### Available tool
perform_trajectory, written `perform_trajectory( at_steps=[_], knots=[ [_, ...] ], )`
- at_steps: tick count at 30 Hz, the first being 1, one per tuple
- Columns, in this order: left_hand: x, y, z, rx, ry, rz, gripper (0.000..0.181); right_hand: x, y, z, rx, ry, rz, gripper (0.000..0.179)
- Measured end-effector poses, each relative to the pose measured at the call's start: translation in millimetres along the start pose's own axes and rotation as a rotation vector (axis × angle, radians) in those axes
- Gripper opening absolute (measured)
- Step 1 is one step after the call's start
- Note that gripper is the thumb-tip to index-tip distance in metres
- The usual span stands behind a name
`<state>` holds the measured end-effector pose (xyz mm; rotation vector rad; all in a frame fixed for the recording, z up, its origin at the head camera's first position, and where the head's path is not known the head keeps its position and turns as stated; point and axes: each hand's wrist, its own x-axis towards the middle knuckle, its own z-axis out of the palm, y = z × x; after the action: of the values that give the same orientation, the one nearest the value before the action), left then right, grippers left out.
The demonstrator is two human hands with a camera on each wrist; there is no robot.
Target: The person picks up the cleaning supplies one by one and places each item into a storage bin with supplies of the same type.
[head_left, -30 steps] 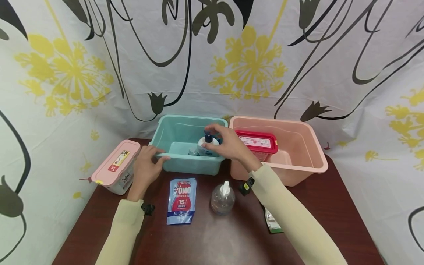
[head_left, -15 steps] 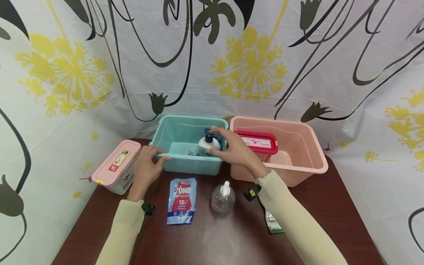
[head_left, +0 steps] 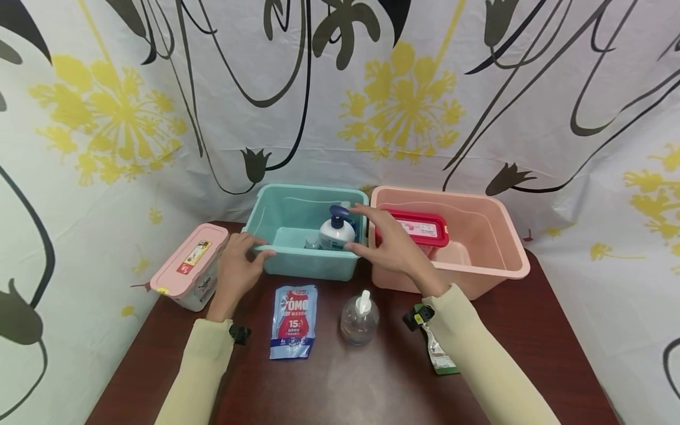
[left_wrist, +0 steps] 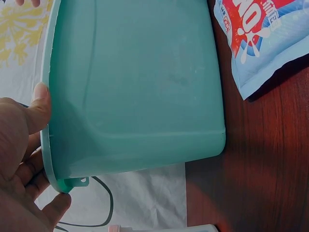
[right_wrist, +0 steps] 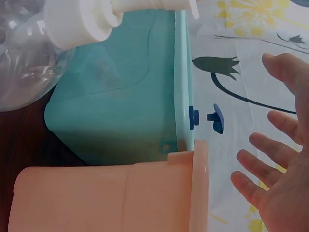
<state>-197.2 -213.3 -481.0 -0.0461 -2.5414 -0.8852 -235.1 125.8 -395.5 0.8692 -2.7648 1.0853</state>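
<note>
My left hand (head_left: 237, 262) grips the front left corner of a teal plastic bin (head_left: 310, 265); in the left wrist view its thumb and fingers lie around the rim (left_wrist: 46, 111). Inside that bin, toward its right end, a white pump bottle (head_left: 334, 235) with a dark blue pump head stands upright, beside a small clear bottle (head_left: 311, 242). Over the bin's right front edge hovers my right hand (head_left: 390, 245), nothing in it. Its fingers are spread apart in the right wrist view, with the blue pump head (right_wrist: 218, 119) a short way off from them.
Right of the teal bin, a pink bin (head_left: 499, 236) contains a red-lidded box (head_left: 425, 227). A pink-lidded box (head_left: 188, 260) stands at left. In front lie an OMO pouch (head_left: 294, 321) and a green-edged packet (head_left: 441, 357), with a clear pump bottle (head_left: 359, 324) between them.
My right hand has let go of the white pump bottle and drawn back to the right, its fingers opening. The bottle stays in the teal bin. My left hand keeps its place.
</note>
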Motion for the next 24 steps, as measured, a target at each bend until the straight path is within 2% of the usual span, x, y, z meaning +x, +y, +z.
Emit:
perform_trajectory(
  at_steps=[7, 15, 24],
  knots=[
    [-0.2, 1.0, 1.0, -0.002, 0.007, -0.009, 0.032, -7.9, 4.8, -2.9, -0.039, 0.027, -0.046, 0.077],
    [-1.7, 0.4, 2.1, 0.000, 0.002, -0.002, 0.033, -22.3, 9.1, -5.4, -0.052, 0.057, -0.012, 0.079],
    [-1.2, 1.3, 1.8, -0.006, 0.009, 0.007, 0.032, -38.7, 14.8, -5.1, -0.076, 0.098, -0.017, 0.080]
  ],
)
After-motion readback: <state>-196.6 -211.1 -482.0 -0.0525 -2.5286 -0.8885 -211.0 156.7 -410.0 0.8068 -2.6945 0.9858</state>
